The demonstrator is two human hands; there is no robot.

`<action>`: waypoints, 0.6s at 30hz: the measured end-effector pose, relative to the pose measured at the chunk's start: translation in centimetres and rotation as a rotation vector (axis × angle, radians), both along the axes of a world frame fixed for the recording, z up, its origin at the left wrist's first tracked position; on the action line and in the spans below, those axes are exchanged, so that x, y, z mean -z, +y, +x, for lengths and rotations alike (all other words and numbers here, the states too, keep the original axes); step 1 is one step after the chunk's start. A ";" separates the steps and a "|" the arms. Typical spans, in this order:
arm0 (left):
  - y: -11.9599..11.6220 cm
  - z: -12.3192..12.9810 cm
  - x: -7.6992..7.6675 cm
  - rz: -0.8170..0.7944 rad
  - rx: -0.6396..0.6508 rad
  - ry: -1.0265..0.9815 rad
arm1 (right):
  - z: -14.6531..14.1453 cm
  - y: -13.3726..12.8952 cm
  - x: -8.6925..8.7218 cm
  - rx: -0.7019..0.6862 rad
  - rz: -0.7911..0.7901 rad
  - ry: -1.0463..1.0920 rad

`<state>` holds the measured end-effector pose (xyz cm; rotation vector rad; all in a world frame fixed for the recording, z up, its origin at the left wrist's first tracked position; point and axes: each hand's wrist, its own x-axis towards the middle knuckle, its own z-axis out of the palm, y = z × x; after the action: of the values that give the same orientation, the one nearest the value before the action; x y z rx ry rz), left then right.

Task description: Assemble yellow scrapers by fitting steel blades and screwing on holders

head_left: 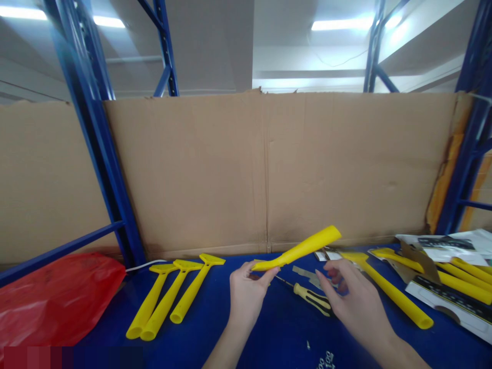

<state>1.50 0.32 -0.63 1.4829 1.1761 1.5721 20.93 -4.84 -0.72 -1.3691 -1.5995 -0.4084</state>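
Note:
My left hand (248,294) pinches the head end of a yellow plastic scraper (307,248), its hollow handle tilted up to the right. My right hand (351,294) hovers right of it, fingers half curled and thumb apart, with nothing visible in them. Between the hands a screwdriver (312,299) with a cream and black handle lies on the blue surface, its tip pointing toward my left hand. Thin metal blades (306,275) lie just behind the screwdriver, partly hidden by my right fingers. Small screws (326,360) are heaped near the front edge, with a single screw (308,345) apart from them.
Several yellow scrapers (196,289) lie in a row on the left, beside a red plastic bag (57,297). On the right are another scraper (400,292) and an opened carton (453,307) with more yellow handles. A cardboard panel (269,169) stands behind, between blue rack posts (100,133).

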 end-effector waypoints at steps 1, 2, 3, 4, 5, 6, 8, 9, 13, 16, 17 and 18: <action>0.0 0.0 -0.3 -0.017 0.025 -0.053 | 0.0 -0.1 -0.1 -0.007 0.033 -0.016; 0.0 -0.1 -0.5 -0.029 0.053 -0.106 | -0.1 -0.2 -0.2 -0.011 0.071 -0.037; 0.0 -0.2 -0.7 -0.039 0.083 -0.160 | -0.1 -0.3 -0.3 -0.011 0.112 -0.061; 0.0 -0.3 -0.9 -0.049 0.110 -0.214 | -0.1 -0.4 -0.5 -0.010 0.152 -0.086; 0.1 -0.5 -1.1 -0.062 0.129 -0.256 | -0.2 -0.4 -0.6 -0.007 0.197 -0.114; 0.1 -0.7 -1.2 -0.078 0.140 -0.280 | -0.2 -0.4 -0.8 -0.004 0.243 -0.145; 0.1 -1.0 -1.3 -0.112 0.151 -0.280 | -0.3 -0.4 -1.0 -0.005 0.312 -0.219; 0.1 -1.1 -1.3 -0.125 0.166 -0.263 | -0.3 -0.4 -1.0 -0.012 0.319 -0.258; 0.0 -1.0 -1.2 -0.155 0.266 -0.201 | -0.5 -0.5 -0.7 -0.124 0.180 -0.369; -0.3 -0.5 -1.1 -0.143 0.292 -0.167 | -0.8 -0.7 0.0 -0.252 -0.013 -0.353; -0.4 -0.3 -1.2 -0.136 0.291 -0.158 | -1.0 -0.8 0.2 -0.277 -0.081 -0.338; -0.5 -0.2 -1.2 -0.131 0.289 -0.150 | -1.2 -0.9 0.5 -0.295 -0.128 -0.335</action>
<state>1.34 -0.16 0.58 1.3563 0.9155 1.3570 19.76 -5.70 -1.22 -1.1747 -2.1011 -0.3753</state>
